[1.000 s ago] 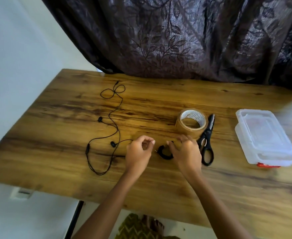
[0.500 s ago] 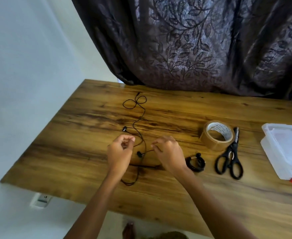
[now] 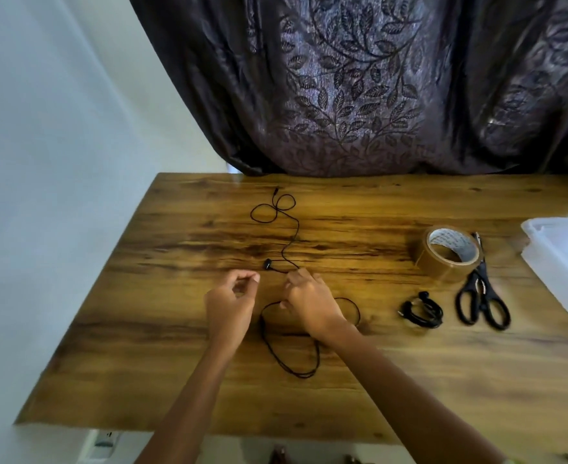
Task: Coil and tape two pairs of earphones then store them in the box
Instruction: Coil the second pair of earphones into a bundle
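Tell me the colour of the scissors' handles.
Black, seen clearly in the head view: the scissors lie beside the brown tape roll.

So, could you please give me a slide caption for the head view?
Both hands gather the loose earphones; coiled pair, tape, scissors and box wait alongside.

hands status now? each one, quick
Left hand: fingers pinched together, apparently empty; cannot tell if it holds the cable.
Right hand: closed on the loose earphones cable, over the table.
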`<state>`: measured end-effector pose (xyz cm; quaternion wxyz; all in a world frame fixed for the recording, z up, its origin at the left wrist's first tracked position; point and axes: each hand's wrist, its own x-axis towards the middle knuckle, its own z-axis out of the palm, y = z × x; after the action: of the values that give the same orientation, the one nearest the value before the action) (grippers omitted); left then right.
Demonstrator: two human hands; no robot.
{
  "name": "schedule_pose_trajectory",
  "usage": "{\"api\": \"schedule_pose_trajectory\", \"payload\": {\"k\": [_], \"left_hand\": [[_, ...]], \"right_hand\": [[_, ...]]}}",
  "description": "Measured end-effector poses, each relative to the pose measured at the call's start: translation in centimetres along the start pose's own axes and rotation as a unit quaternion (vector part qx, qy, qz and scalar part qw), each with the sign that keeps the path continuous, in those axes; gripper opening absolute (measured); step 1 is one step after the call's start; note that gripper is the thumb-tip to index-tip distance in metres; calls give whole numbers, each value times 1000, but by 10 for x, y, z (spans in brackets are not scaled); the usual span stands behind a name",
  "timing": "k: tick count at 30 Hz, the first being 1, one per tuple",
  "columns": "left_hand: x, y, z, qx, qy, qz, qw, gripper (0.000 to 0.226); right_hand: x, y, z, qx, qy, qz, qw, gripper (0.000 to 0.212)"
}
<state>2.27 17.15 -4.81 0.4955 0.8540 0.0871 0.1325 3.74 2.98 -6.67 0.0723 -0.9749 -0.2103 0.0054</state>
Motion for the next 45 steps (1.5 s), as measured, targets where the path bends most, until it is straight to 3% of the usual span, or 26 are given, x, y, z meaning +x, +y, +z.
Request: {"api": "schedule_pose_trajectory", "payload": {"k": [6, 14, 18, 23, 30, 36, 42, 45], "left_hand": [[8, -1, -9, -6, -56, 14, 998, 4], [15, 15, -7, -12, -209, -3, 978, 16], [22, 45, -16, -58, -203, 32, 977, 20], [34, 88, -23, -160, -172, 10, 972, 19], [47, 139, -31, -271, -103, 17, 957, 22], [51, 158, -26, -280, -58, 47, 957, 25], [46, 159, -10, -268, -67, 18, 961, 25], [41, 166, -6, -281, -79, 33, 956, 24]], "right_hand": [[-1, -5, 12, 19, 67, -23, 997, 24], [-2, -4, -25, 245, 173, 5, 954, 6], [-5, 4, -65, 338, 194, 27, 920, 6], [-15, 24, -112, 475, 209, 43, 854, 3], [-34, 70, -155, 510, 271, 27, 816, 4], [-48, 98, -162, 515, 288, 65, 805, 11], [-50, 103, -166, 555, 272, 64, 783, 12], [-51, 106, -167, 496, 273, 92, 819, 7]]}}
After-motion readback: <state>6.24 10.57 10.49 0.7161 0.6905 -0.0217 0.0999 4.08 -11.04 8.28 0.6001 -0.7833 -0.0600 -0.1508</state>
